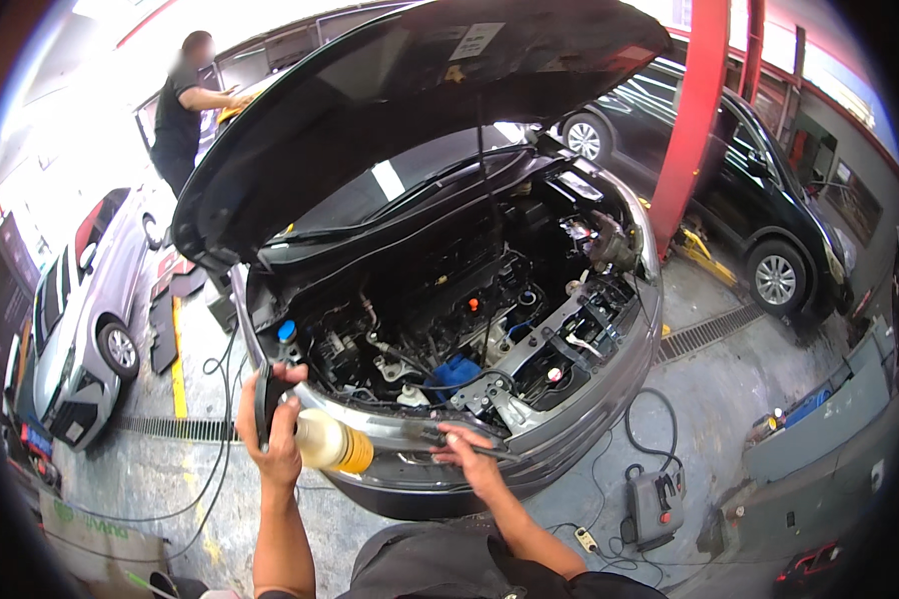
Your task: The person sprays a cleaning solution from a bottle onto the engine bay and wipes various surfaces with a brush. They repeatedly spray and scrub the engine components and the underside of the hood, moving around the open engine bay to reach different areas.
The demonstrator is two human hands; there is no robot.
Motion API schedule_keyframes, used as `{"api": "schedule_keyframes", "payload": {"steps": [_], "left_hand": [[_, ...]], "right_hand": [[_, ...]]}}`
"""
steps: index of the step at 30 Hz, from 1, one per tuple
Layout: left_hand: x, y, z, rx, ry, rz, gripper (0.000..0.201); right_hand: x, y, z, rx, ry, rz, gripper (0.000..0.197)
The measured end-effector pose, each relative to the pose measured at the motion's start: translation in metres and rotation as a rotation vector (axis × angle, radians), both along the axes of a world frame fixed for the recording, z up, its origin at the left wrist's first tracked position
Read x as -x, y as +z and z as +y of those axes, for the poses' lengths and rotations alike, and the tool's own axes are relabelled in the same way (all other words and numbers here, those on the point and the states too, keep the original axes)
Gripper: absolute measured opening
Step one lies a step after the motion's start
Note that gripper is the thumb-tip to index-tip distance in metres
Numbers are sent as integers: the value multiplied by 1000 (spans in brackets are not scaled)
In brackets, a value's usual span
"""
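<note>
My left hand (270,434) is closed round the black head of a spray bottle (335,442), which holds pale yellow liquid and has an orange-yellow label. The bottle is tilted, over the front left of a dark grey car. My right hand (466,461) grips a slim dark tool (494,453) just above the car's front edge; its exact kind is hard to make out. Beyond both hands lies the engine bay (449,299) under a raised hood (400,110). A blue cap (287,330) and an orange cap (473,303) stand out inside it.
A red lift post (694,130) rises at the right, near a black car (749,200). At the left stands a silver car (90,309). A grey machine (656,507) with a hose sits on the floor. Cables (220,449) trail at the left. Another person (182,115) works behind.
</note>
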State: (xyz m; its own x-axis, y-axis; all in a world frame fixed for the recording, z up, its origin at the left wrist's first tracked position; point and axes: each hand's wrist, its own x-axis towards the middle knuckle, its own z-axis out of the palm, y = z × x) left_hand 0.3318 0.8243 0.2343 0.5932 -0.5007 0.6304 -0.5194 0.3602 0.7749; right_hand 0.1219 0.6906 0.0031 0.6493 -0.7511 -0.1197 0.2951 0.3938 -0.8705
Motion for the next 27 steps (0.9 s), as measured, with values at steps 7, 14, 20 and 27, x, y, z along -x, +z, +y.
{"api": "schedule_keyframes", "payload": {"steps": [7, 14, 20, 27], "left_hand": [[-23, 7, -8, -2, -116, 45, 47], [-68, -72, 1, -62, -32, 92, 38], [-34, -106, -35, -118, 23, 287, 47], [22, -111, -97, -255, 99, 168, 50]], "right_hand": [[29, 15, -24, 84, -151, -1, 47], [-4, -9, -3, -113, -237, -222, 46], [8, -13, -17, 10, -166, -166, 29], [91, -18, -95, -14, -101, -192, 35]]}}
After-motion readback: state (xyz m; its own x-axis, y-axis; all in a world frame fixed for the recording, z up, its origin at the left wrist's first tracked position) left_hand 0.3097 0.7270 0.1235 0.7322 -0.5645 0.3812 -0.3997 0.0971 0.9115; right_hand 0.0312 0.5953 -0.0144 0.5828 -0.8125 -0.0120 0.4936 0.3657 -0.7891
